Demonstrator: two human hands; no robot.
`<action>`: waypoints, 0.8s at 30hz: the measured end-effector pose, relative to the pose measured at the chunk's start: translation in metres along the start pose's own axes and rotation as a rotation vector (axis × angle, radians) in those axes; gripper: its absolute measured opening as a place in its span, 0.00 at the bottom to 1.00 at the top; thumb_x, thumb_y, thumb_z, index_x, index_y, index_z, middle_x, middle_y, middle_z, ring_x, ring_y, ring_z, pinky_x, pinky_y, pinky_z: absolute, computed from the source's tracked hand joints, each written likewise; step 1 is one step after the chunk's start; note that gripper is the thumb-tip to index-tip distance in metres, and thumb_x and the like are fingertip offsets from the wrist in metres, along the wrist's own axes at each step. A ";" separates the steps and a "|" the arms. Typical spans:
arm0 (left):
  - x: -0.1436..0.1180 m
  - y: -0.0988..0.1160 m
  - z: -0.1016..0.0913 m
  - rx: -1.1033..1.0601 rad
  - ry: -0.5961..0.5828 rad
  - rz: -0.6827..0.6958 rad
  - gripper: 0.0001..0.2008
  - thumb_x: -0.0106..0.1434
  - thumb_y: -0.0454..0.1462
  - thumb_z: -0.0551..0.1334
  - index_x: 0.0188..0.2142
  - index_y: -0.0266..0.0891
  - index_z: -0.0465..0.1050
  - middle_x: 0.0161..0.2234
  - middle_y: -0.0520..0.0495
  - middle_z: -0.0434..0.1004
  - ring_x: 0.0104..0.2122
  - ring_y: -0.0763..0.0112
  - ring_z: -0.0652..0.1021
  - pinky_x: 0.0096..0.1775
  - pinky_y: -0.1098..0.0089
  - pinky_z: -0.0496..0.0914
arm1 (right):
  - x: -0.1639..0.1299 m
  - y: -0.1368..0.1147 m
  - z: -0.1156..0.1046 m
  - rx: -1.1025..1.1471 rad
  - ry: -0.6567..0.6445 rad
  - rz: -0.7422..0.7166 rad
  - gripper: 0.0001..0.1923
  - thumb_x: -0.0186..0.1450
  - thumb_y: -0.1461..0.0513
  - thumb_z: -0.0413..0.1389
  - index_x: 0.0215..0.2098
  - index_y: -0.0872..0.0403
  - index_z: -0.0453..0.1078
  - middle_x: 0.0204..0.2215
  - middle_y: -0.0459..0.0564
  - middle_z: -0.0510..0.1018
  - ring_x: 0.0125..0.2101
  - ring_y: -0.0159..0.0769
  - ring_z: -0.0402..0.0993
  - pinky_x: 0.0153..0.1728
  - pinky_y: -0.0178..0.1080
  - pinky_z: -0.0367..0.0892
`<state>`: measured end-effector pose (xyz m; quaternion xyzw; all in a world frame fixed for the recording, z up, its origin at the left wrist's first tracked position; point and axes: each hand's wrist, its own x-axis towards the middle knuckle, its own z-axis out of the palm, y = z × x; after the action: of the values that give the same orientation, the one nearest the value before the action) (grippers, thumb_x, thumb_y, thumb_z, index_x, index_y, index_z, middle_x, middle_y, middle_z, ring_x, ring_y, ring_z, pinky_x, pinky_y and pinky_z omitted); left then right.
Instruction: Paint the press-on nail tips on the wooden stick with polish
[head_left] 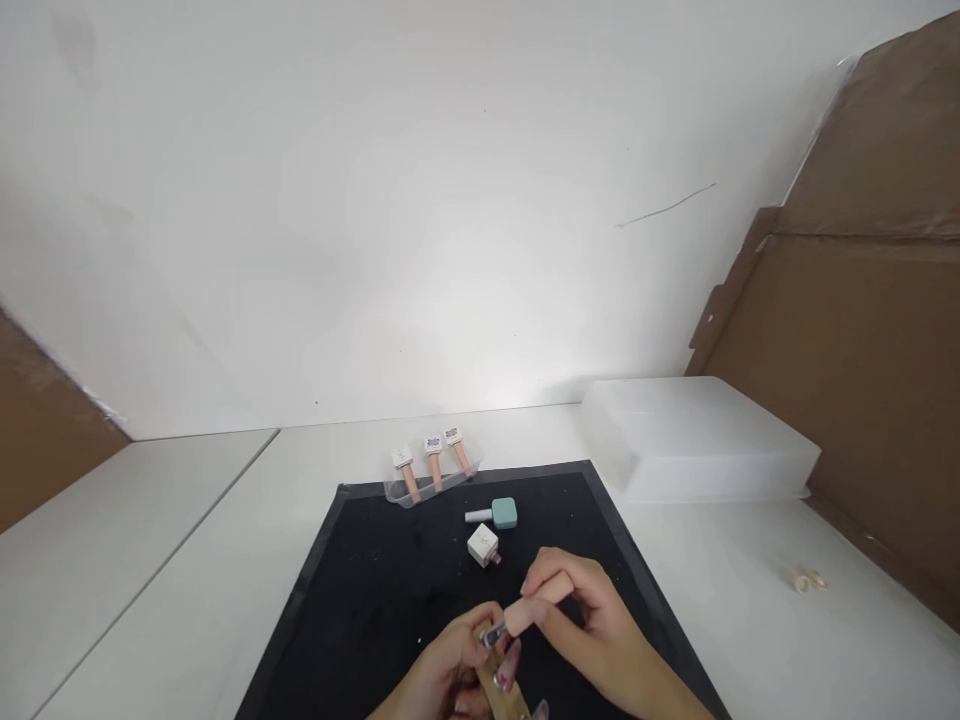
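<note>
A peach, rounded nail-polish cap (534, 603) is pinched by the right hand (600, 630); the left hand (450, 670), fingers curled together, is cut off, its grip unclear.

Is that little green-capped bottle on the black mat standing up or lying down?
Lying down. The green-capped bottle rests on its side on the black mat, white body pointing left, green cap right.

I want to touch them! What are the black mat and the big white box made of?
The black mat looks like soft rubber or foam: matte, dusty specks, raised rim. The white box seems frosted plastic: cloudy, slightly see-through, smooth edges. Neither is certain from sight alone.
</note>
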<state>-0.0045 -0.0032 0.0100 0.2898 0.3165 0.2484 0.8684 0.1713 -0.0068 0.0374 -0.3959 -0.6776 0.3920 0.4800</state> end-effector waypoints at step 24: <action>-0.001 -0.004 0.002 0.087 0.062 0.010 0.07 0.43 0.33 0.55 0.26 0.41 0.59 0.16 0.58 0.61 0.12 0.86 0.46 0.17 0.78 0.36 | 0.001 0.007 -0.001 0.225 0.046 0.179 0.10 0.62 0.57 0.54 0.28 0.54 0.66 0.20 0.42 0.68 0.20 0.30 0.63 0.21 0.32 0.56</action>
<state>-0.0024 -0.0071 0.0093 0.3208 0.3524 0.2474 0.8436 0.1730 -0.0025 0.0312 -0.4076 -0.5802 0.4976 0.4997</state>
